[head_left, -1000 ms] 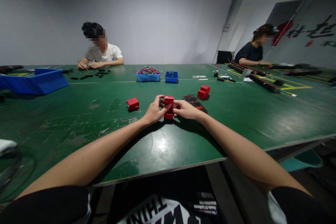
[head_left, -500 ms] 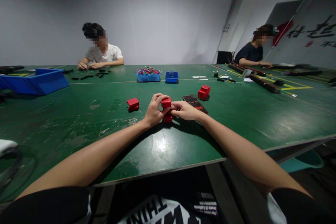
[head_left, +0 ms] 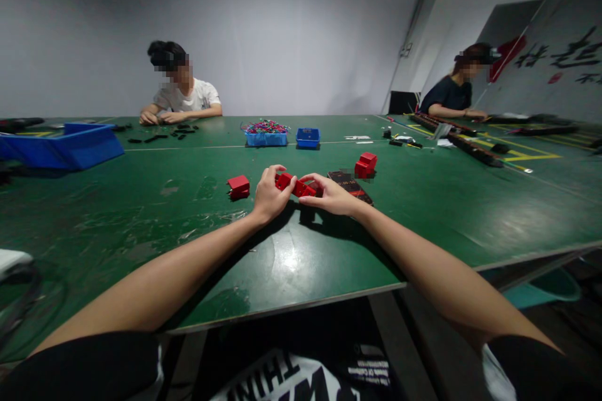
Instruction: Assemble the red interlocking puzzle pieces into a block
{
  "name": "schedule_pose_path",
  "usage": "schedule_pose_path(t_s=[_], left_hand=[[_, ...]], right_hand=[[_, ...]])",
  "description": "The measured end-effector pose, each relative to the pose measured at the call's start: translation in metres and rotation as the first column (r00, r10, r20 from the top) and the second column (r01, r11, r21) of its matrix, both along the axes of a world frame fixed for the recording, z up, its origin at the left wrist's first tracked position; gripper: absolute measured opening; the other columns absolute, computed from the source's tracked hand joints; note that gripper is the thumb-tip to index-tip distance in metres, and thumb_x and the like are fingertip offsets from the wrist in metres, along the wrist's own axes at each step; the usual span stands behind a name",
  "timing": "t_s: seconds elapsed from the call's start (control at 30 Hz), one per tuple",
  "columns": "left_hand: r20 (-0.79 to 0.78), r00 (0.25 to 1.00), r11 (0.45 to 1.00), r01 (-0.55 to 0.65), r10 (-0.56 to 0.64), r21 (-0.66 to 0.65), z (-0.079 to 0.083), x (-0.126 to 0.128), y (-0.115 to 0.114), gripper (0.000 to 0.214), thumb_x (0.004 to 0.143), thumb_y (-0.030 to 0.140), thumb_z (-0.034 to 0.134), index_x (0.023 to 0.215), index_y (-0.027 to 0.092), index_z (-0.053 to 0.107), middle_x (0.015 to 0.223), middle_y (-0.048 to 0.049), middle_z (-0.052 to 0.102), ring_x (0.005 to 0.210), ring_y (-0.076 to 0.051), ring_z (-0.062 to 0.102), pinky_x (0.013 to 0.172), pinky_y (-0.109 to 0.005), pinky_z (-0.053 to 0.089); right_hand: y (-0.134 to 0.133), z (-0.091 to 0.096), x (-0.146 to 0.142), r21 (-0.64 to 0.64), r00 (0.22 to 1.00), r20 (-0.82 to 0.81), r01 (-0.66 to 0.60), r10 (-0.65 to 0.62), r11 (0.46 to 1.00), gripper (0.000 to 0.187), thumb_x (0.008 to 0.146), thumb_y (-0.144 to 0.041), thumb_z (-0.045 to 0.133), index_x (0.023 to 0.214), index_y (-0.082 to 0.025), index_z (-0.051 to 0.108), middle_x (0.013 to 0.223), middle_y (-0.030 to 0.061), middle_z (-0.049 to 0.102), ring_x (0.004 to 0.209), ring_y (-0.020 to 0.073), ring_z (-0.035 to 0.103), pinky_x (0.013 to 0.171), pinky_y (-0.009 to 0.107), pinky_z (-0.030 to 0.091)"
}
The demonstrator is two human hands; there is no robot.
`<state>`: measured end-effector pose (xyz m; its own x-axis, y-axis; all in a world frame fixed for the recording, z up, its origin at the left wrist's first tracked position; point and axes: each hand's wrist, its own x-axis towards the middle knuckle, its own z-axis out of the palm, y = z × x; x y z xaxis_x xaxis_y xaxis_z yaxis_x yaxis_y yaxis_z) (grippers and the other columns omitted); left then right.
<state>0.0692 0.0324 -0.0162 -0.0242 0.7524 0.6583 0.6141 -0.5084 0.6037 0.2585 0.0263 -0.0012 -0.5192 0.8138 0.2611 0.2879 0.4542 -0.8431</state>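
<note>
Just above the green table (head_left: pixel 329 263), my two hands are close together around red plastic block-shaped parts. My left hand (head_left: pixel 271 195) is closed on the left red block (head_left: pixel 283 181), thumb toward the middle. The right red block (head_left: pixel 305 189) is pinched between thumb and fingers of my right hand (head_left: pixel 332 195). The blocks lie tilted end to end; whether they are joined I cannot tell, as fingers cover parts of them. Left of my left hand rests another red block with metal prongs (head_left: pixel 238 187). A dark phone (head_left: pixel 348 185) showing digits lies beside my right hand.
Beyond the phone is another red block (head_left: pixel 365 165). Farther back are a blue bin of coloured wires (head_left: pixel 266 138), a small blue bin (head_left: pixel 308 138) and a large blue bin (head_left: pixel 66 147) at left. Two people (head_left: pixel 185 94) sit across the table, one at far right (head_left: pixel 449 94).
The red blocks have gone from an upright stack to a tilted, nearly sideways line between my hands, lifted off the table. My left hand has shifted slightly left.
</note>
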Motion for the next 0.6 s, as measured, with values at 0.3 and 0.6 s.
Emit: schedule_pose_path(t_s=[0.3,0.6], left_hand=[[-0.038,0.94,0.881,0.304,-0.339,-0.362,0.001,0.0002,-0.0023,0.045,0.084,0.058,0.052,0.095,0.016,0.065,0.085,-0.0047,0.067,0.077,-0.02,0.061,0.072,-0.031,0.047],[0.135,0.788,0.689,0.595,-0.6,-0.413,-0.0043,0.0011,0.0048,0.057,0.084,0.066,0.046,0.085,0.012,0.067,0.077,-0.0032,0.067,0.07,-0.017,0.059,0.068,-0.028,0.046]], right_hand=[[0.0089,0.0044,0.0054,0.114,0.957,-0.164,0.26,-0.24,0.959,0.053,0.082,-0.047,0.063,0.122,-0.017,0.045,0.079,-0.0003,0.059,0.069,0.0136,0.053,0.063,0.026,0.042],[0.0027,0.0038,0.0011,0.203,0.973,-0.111,0.219,-0.2,0.954,0.048,0.087,-0.05,0.056,0.122,-0.019,0.047,0.084,0.0015,0.063,0.074,0.0151,0.058,0.069,0.028,0.046]])
